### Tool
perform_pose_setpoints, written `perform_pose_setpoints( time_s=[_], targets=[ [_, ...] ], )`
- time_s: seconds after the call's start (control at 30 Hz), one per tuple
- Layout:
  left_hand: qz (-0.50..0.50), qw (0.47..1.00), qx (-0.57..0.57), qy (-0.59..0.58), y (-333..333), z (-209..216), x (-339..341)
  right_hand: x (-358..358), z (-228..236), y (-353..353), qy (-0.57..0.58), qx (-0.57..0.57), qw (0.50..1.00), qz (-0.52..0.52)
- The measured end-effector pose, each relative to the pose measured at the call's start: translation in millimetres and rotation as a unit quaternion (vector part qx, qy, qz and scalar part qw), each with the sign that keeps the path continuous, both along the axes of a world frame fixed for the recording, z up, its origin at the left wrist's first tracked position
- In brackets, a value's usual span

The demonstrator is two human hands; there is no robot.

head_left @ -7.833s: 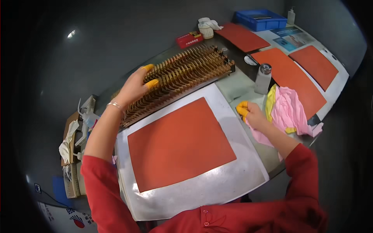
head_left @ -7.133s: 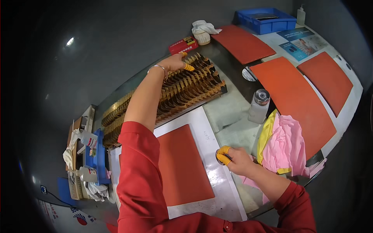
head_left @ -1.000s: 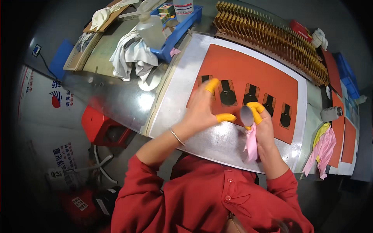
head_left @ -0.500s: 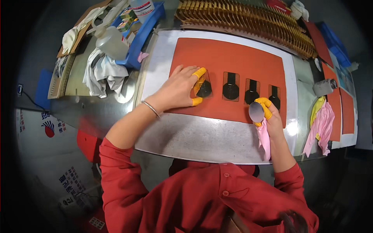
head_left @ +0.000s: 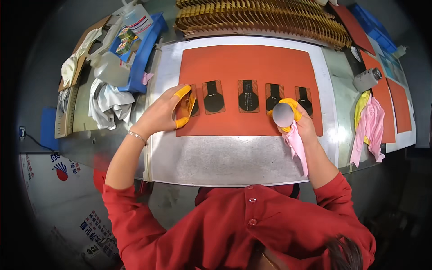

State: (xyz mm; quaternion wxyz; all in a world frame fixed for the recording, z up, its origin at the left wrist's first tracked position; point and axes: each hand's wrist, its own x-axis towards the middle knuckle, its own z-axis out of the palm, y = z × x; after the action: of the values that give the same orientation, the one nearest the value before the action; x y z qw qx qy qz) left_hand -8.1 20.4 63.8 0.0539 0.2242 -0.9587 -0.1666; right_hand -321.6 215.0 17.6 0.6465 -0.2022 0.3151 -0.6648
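Note:
My left hand (head_left: 159, 112), with yellow finger covers, is at the left edge of the orange mat (head_left: 252, 63). Its thumb and fingers curve around a clear, amber-tinted rectangular panel (head_left: 186, 107). Partly hidden beside it lies a panel with a black round patch (head_left: 195, 102). Similar clear panels (head_left: 213, 97) with black circles and stems lie in a row to the right. Over the lower edge of one of these panels (head_left: 274, 91), my right hand (head_left: 303, 123), also in yellow finger covers, is closed on a round grey disc (head_left: 283, 115) and a pink cloth (head_left: 295, 146) that hangs down.
Across the back runs a ribbed brown rack (head_left: 261, 20). A blue tray (head_left: 143, 58) with bottles and white rags (head_left: 110, 103) are at left. On the right are a grey bottle (head_left: 366, 80), pink and yellow cloths (head_left: 372, 123) and more orange sheets (head_left: 398, 105).
My left hand has moved left, leaving a panel lying on the mat, and is now at another by the mat's left edge. My right hand keeps the grey disc and cloth. The view has shifted.

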Motion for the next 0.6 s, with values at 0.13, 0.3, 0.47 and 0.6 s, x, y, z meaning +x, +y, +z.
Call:
perform_pose_setpoints(
  time_s=[0.13, 0.3, 0.47, 0.6],
  targets=[
    [0.001, 0.997, -0.073, 0.028, 13.6, 11.1, -15.0, 5.1, -3.4, 1.7, 0.004, -0.012, 1.0, -0.021],
    [0.149, 0.798, 0.525, 0.256, 125.8, -6.6, -64.6, 55.6, 28.3, -4.4, 0.117, -0.029, 0.992, -0.038],
    [0.101, 0.893, 0.41, 0.155, 170.9, -27.6, -89.6, 77.5, 52.9, -17.4, 0.316, -0.151, 0.937, 0.001],
    [0.147, 0.95, 0.201, 0.191, 167.5, -25.1, -62.8, 76.6, 69.2, -35.8, 0.263, -0.111, 0.957, 0.043]
  ],
)
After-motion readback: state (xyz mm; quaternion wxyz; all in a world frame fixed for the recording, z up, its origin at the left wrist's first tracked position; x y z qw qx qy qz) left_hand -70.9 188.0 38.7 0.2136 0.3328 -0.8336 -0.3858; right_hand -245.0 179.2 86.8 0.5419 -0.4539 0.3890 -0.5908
